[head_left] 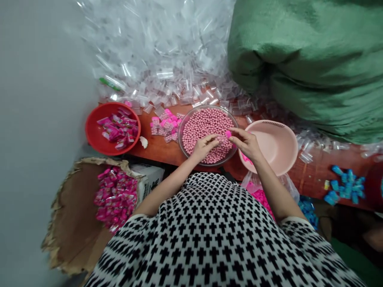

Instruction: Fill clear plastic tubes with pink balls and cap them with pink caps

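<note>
Over a metal bowl (178,137) heaped with small pink balls (206,123), my two hands are close together. My left hand (205,146) pinches a small clear plastic container (221,139) that has pink balls inside. A bright pink cap (228,134) sits at the container's right end, between the thumb and fingertips of my right hand (245,142). Whether the cap is fully seated on the container, I cannot tell. Left of the bowl lies a pile of capped containers filled with pink balls (167,125).
A red bowl (89,129) holds pink packets; a torn carton (72,211) holds more. The pale pink basin (271,145) stands at right, near blue pieces (347,185). Clear empty containers (167,75) heap along the back beside a large green sack (305,67).
</note>
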`<act>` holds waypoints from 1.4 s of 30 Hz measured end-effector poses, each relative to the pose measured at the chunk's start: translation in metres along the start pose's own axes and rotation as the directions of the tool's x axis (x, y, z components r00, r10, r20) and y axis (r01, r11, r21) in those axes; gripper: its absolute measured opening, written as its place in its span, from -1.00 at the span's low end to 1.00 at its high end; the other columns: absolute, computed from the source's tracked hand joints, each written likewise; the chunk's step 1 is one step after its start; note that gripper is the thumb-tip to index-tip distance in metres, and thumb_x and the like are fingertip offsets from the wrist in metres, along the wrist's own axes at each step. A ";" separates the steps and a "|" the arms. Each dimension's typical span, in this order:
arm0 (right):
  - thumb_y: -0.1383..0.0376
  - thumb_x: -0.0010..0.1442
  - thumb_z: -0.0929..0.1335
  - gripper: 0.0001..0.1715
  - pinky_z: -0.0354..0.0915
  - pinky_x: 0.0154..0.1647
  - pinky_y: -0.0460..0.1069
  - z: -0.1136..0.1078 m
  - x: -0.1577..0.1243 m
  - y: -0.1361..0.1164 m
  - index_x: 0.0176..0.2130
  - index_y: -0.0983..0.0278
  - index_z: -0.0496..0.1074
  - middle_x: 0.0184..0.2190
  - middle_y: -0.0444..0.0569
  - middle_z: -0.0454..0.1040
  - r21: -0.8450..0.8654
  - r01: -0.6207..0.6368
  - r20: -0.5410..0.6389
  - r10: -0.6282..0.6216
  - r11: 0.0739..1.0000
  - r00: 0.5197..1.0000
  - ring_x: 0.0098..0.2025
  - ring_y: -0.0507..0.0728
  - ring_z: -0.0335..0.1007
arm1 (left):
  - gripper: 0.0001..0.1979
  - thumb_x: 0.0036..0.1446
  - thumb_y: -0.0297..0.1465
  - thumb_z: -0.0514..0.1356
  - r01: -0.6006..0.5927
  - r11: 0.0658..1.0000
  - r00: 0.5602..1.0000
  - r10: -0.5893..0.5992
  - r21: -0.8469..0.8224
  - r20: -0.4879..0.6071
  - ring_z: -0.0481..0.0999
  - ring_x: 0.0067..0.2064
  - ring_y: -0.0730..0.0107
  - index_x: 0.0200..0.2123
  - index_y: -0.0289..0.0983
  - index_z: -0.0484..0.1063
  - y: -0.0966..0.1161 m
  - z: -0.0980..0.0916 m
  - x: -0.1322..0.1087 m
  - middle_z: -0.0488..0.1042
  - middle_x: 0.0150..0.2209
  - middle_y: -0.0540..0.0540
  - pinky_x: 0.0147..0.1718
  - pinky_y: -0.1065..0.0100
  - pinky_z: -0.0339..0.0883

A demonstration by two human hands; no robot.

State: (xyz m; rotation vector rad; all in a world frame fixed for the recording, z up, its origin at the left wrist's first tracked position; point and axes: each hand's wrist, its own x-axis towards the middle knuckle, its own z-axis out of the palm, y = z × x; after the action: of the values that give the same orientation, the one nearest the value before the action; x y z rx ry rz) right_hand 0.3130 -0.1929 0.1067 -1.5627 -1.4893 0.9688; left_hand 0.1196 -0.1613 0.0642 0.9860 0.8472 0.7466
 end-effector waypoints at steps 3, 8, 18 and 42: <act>0.09 0.20 0.36 -0.66 0.39 -0.03 0.07 0.007 0.006 -0.011 -0.07 0.17 0.52 -0.14 -0.02 0.57 -0.086 0.121 0.057 -0.117 0.989 0.992 -0.12 0.15 0.49 | -0.55 0.01 -0.13 0.31 -0.055 0.985 0.998 0.058 0.166 -0.012 0.56 -0.04 0.18 -0.08 -0.27 0.55 0.001 -0.008 -0.002 0.59 -0.09 -0.14 0.03 0.16 0.40; 0.16 0.26 0.32 -0.65 0.38 -0.01 0.06 0.016 0.008 -0.008 0.02 0.16 0.45 -0.07 0.01 0.54 -0.172 0.231 0.125 -0.212 0.958 0.969 -0.07 0.14 0.47 | -0.60 0.05 -0.18 0.28 -0.083 0.961 0.995 0.097 0.263 -0.038 0.57 -0.05 0.18 -0.09 -0.27 0.57 0.001 -0.014 -0.004 0.59 -0.07 -0.14 0.03 0.18 0.40; 0.20 0.34 0.24 -0.72 0.34 -0.22 -0.01 0.015 0.006 -0.010 -0.01 0.19 0.40 -0.31 -0.01 0.48 -0.305 0.383 0.273 -0.306 0.872 0.912 -0.27 0.12 0.40 | -0.67 0.08 -0.16 0.26 -0.132 0.922 0.990 0.137 0.364 0.011 0.59 -0.11 0.22 -0.18 -0.23 0.61 0.019 -0.024 -0.003 0.62 -0.13 -0.10 -0.05 0.26 0.42; 0.03 -0.05 0.50 -0.56 0.48 -0.10 0.16 0.054 0.036 -0.031 -0.20 0.19 0.53 -0.20 -0.01 0.58 0.552 -0.541 0.434 0.336 0.634 0.836 -0.17 0.18 0.53 | -0.71 0.11 -0.22 0.29 -0.195 0.952 0.967 0.227 0.237 -0.118 0.48 0.04 0.22 -0.14 -0.22 0.60 0.013 -0.041 -0.017 0.55 -0.10 -0.17 0.12 0.16 0.31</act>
State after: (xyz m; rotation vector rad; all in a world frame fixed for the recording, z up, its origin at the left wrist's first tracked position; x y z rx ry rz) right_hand 0.2521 -0.1551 0.1104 -1.2829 -0.7491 1.8572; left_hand 0.0745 -0.1547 0.0682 1.2497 0.9758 0.9287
